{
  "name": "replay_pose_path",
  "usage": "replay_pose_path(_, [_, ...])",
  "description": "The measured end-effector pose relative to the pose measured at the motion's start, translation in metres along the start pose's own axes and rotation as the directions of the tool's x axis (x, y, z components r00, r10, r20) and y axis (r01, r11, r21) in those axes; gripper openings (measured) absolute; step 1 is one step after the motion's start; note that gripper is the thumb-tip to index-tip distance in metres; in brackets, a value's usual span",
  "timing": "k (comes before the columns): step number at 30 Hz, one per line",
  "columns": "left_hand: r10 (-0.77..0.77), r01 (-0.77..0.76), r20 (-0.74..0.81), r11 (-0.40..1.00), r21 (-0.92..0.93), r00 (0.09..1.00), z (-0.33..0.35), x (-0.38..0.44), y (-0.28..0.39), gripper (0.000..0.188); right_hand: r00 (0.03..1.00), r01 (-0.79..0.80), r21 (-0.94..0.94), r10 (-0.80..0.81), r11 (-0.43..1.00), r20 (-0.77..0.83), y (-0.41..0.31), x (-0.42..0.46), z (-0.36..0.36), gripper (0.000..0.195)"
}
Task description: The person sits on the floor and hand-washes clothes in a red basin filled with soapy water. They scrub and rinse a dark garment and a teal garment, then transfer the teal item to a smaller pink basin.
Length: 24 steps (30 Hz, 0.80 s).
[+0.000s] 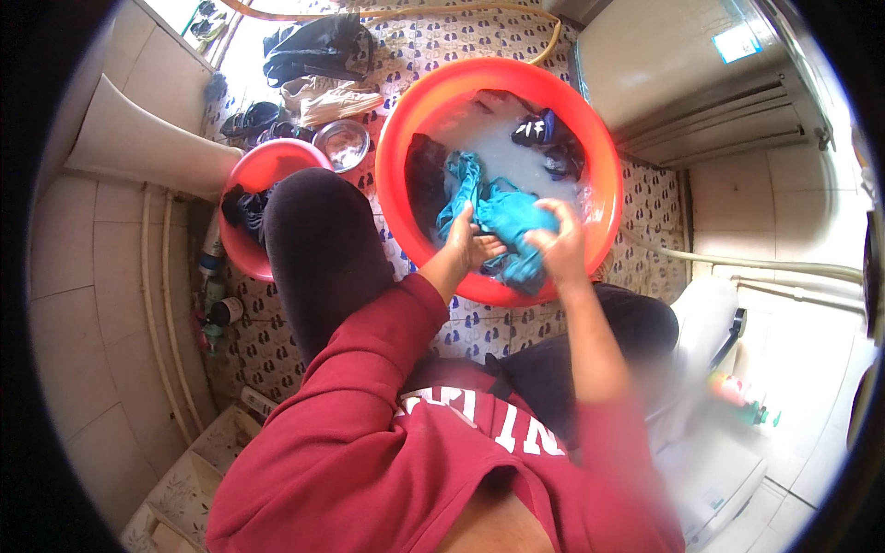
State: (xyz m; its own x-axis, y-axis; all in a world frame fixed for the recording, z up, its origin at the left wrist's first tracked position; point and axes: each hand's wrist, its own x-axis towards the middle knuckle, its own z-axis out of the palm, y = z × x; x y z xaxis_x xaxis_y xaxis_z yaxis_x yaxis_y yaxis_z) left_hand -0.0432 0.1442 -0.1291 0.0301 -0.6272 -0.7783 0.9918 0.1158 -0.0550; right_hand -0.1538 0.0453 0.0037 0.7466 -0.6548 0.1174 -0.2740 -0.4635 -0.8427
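A large red plastic tub [394, 228] before me holds cloudy water and dark clothes [425, 173], with a dark piece bearing white marks [532, 130] at its far side. A wet teal garment [515, 214] lies bunched across the tub's near part. My left hand [473, 243] is at the near rim, palm up with fingers apart, against or just before the teal cloth. On the garment's right side is my right hand [560, 238], blurred, its fingers curved at the cloth; whether they grip it cannot be told.
A smaller pink basin [242, 249] with dark cloth stands left, beside a metal bowl [343, 145]. Beyond them are beige shoes [335, 102] and a black bag [318, 48]. A yellowish hose [456, 7] runs behind the tub; a metal-sided appliance [677, 69] stands right.
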Motion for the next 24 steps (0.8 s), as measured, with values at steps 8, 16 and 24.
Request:
replay_pose_path(8, [0.274,-0.273,-0.014,0.96,0.053,0.962,0.07,-0.006,-0.06,0.03,0.901,-0.394,-0.06,0.373,0.917,-0.223,0.064,0.031,0.0,0.022])
replay_pose_path(16, [0.507,-0.512,0.187,0.638,0.575,0.842,0.041,-0.012,0.026,0.012,0.952,0.226,-0.37,-0.285,0.901,-0.114,-0.03,-0.015,0.06,0.03])
replay_pose_path(24, [0.743,-0.788,0.263,0.59,0.177,0.616,0.129,-0.096,0.008,0.049,0.989,0.065,0.119,-0.048,0.991,-0.142,-0.014,0.096,-0.025,0.023])
